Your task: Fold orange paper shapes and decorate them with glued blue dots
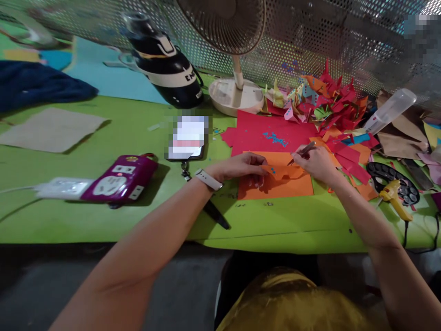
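Observation:
An orange paper sheet point(275, 186) lies on the green table point(113, 216) in front of me. My left hand point(241, 168) presses down on a smaller orange cut-out piece point(287, 171) on that sheet, fingers curled over its left edge. My right hand point(319, 163) is closed around a thin silvery tool point(305, 150), its tip touching the cut-out's upper edge. A white watch point(207, 179) is on my left wrist. A red sheet point(272, 133) with blue scraps lies just behind the orange one.
A heap of folded coloured paper point(324, 99) sits back right, beside a clear bottle point(391, 110). A yellow glue gun point(396, 197) and black palette point(392, 179) lie right. A fan base point(236, 94), dark helmet point(165, 69), phone point(188, 138) and purple power strip point(120, 179) stand left.

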Demonstrator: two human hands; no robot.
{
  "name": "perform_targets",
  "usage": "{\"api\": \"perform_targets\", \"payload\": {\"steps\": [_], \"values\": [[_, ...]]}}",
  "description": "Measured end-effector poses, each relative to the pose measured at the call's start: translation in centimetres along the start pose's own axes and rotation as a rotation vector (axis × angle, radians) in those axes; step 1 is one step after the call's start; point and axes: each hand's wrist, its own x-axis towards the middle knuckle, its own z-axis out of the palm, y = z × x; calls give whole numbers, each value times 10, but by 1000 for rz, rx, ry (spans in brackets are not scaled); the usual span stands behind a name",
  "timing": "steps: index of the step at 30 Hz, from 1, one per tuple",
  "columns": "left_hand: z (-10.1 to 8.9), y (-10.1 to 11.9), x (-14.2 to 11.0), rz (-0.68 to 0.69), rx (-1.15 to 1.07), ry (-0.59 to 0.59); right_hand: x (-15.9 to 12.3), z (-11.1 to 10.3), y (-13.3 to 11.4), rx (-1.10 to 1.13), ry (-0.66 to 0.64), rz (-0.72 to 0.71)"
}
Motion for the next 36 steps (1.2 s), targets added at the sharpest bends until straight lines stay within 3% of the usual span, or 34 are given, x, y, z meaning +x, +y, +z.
{"api": "perform_targets", "payload": {"steps": [2,8,18,36], "values": [[0,1,0,-4,9,-5,2,0,7,92,-13,8],[-1,-1,0,-6,-28,-22,19,11,21,364,173,-16],[-2,-3,2,-16,-42,-36,33,33,29,273,185,44],[-1,-4,1,-36,-23,-15,37,47,47,443,189,68]]}}
